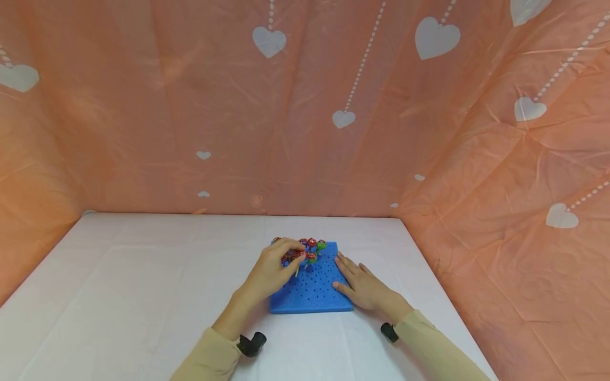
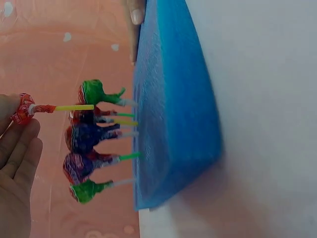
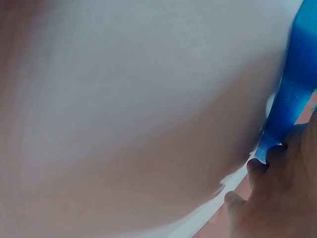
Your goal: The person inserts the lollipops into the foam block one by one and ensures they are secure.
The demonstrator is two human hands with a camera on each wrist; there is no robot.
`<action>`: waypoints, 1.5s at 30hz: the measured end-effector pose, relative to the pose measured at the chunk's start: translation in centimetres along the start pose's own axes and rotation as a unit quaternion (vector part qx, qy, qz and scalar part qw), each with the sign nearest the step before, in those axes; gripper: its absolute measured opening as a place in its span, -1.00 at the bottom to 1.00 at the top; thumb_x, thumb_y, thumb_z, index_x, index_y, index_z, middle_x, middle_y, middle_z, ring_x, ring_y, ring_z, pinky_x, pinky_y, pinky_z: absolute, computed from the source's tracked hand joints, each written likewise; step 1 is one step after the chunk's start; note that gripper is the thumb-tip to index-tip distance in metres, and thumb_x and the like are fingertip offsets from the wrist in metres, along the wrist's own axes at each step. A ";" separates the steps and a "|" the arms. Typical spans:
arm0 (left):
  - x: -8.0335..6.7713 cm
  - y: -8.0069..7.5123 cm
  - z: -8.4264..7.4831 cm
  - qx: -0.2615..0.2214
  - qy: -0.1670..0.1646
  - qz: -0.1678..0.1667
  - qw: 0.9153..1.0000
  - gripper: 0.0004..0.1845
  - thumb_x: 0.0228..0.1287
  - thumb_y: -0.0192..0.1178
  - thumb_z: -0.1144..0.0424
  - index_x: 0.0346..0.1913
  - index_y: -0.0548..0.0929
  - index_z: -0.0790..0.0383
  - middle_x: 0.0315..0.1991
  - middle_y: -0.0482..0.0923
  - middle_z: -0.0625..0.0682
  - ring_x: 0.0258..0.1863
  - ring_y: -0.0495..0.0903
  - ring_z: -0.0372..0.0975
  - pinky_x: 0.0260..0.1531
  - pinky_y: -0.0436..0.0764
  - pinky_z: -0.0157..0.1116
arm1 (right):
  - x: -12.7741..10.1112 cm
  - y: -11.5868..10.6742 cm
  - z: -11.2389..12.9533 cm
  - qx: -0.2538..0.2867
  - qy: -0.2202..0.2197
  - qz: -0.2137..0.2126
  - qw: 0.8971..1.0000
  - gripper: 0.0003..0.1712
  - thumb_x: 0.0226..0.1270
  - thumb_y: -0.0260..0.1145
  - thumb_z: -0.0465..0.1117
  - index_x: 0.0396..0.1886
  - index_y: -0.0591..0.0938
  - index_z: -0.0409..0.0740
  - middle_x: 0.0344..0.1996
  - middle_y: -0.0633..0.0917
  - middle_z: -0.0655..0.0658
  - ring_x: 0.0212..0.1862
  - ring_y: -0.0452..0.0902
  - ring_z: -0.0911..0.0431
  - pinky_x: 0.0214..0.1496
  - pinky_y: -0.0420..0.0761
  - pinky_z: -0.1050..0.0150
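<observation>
Left hand [image 1: 272, 271], frame centre, pinching a red lollipop [image 2: 24, 110] by its wrapped head above the blue foam board [image 1: 312, 290]. Right hand [image 1: 360, 286], fingers apparently flat, steadies the board's right edge. Other lollipops [image 2: 89, 148] stand planted; white desk [image 1: 143, 286] beneath.

Blue foam board [image 1: 312, 291], perforated with rows of small holes, lying flat on the white table [image 1: 143, 275], right of centre and nearer the table's right edge than its left. Cluster of wrapped lollipops [image 1: 312, 246], red and green heads, standing along the board's far edge. Left hand [image 1: 274, 270], fingers curled, pinching one lollipop with a yellow stick [image 1: 300, 259] over the board's far left part. Right hand [image 1: 362, 286] flat, fingers straight, resting on the board's right edge. Both sleeves tan.
</observation>
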State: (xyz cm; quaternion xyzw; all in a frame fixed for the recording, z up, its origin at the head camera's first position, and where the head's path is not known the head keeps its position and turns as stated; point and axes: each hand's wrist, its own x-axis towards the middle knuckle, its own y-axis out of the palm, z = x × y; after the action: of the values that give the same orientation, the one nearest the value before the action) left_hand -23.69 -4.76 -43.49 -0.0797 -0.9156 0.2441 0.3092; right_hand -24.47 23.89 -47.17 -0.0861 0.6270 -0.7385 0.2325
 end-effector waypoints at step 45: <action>4.5 3.9 0.1 0.096 0.009 0.112 0.989 -0.81 0.42 0.35 0.32 0.03 0.71 0.25 -0.05 0.68 0.06 -0.07 0.72 -0.11 -0.05 0.73 -0.23 | -0.2 -0.3 0.1 -0.007 -0.012 -0.001 1.000 -0.09 0.67 -0.05 0.25 0.70 -0.03 -0.20 0.68 -0.03 -0.20 0.66 -0.06 -0.13 0.61 0.05 -0.26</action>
State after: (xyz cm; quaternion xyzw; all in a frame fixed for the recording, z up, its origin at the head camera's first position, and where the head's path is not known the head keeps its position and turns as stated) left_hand -27.34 -0.07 -43.11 -0.1540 -0.8705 0.3631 0.2944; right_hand -24.32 23.92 -46.81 -0.0971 0.6296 -0.7330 0.2387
